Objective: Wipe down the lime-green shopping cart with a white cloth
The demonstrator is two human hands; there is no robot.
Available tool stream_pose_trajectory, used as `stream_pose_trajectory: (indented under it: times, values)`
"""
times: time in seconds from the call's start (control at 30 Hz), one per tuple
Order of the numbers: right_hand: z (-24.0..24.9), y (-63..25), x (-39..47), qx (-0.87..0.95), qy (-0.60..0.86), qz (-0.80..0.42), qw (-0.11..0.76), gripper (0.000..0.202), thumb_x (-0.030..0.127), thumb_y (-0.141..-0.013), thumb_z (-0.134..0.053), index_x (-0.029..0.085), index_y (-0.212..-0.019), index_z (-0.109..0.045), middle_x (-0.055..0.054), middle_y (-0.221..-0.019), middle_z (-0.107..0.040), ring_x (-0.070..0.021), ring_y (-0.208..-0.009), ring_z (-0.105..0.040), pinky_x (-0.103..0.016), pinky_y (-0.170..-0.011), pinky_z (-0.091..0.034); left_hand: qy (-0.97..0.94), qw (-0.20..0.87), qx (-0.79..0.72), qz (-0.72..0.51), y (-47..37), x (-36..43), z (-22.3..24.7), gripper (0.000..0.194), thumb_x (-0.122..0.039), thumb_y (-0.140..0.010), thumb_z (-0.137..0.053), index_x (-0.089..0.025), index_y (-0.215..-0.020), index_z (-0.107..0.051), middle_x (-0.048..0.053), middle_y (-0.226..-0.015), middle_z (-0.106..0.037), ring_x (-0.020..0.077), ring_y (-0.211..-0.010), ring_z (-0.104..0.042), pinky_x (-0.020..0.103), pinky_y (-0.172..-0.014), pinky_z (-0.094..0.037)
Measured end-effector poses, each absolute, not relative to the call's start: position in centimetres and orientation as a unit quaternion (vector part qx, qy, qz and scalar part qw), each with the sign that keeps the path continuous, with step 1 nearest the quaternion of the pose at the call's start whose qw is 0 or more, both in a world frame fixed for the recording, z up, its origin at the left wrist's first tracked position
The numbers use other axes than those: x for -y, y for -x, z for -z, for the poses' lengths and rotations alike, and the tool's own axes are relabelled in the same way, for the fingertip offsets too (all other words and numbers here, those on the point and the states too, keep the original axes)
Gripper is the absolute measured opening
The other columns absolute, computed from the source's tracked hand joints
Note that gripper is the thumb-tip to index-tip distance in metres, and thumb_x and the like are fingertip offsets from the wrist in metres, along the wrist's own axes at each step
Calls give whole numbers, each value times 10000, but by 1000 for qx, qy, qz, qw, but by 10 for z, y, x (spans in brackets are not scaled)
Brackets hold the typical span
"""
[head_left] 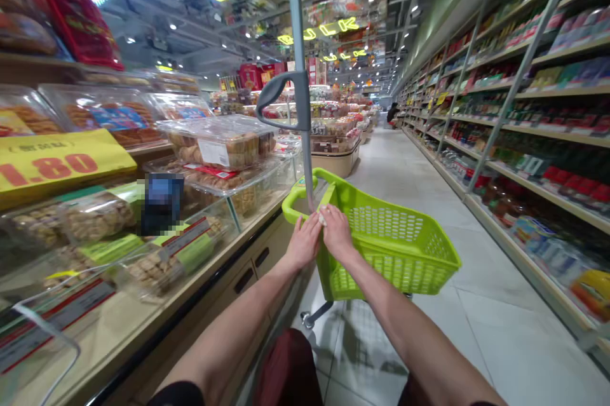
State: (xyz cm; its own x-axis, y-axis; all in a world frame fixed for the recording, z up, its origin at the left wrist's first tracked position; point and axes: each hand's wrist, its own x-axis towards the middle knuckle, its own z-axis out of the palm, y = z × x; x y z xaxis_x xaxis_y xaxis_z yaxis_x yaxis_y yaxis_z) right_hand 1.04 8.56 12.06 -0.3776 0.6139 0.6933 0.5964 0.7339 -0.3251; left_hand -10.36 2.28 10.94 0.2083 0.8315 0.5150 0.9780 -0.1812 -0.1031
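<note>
My left hand and my right hand meet above the near end of a lime-green plastic shopping basket. The fingers of both are closed around a small crumpled white thing, like a bit of tissue, mostly hidden. The basket sits tilted on a small wheeled frame with a caster near my legs. Just past my fingertips a grey pole rises from the basket's end. A dark grey loop handle is fixed to it. Nothing shows inside the visible part of the basket.
On the left runs a display counter with clear boxes of baked goods, wrapped snack packs and a yellow price sign. Stocked shelves line the right. Between them a tiled aisle leads to a distant crouching person.
</note>
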Motion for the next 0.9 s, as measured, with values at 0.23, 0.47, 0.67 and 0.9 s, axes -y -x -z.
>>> stream_pose_trajectory:
  times: [0.23, 0.47, 0.67, 0.9]
  values:
    - [-79, -41, -88, 861, 364, 37, 353, 441, 70, -828, -375, 187, -1244, -464, -89, -1274, -484, -232, -1179, -388, -440, -979, -289, 730, 209, 620, 199, 109, -10, -98, 473, -123, -726, -409, -137, -1197, -451, 105, -1384, -352, 209, -1312, -233, 473, -1079, -122]
    - [-65, -63, -91, 825, 424, 35, 373, 463, 19, -788, -333, 142, -1194, -519, -133, -1257, -482, -229, -1169, -402, -404, -964, -337, 707, 177, 633, 260, 94, -14, -94, 530, -133, -724, -424, -120, -1251, -375, 115, -1396, -326, 205, -1319, -212, 446, -1079, -154]
    - [-81, -4, -74, 848, 314, 23, 427, 456, 77, -815, -339, 93, -1260, -436, -126, -1261, -483, -193, -1192, -384, -362, -990, -334, 695, 142, 655, 261, 94, -14, -98, 590, -128, -722, -411, -110, -1301, -298, 122, -1388, -340, 192, -1305, -244, 441, -1072, -180]
    - [-57, -68, -87, 840, 386, 103, 366, 473, 61, -819, -353, 244, -1239, -470, -72, -1256, -498, -244, -1168, -398, -449, -934, -328, 726, 175, 639, 184, 96, -10, -108, 568, -138, -724, -415, -108, -1285, -333, 124, -1417, -282, 211, -1323, -189, 472, -1073, -143]
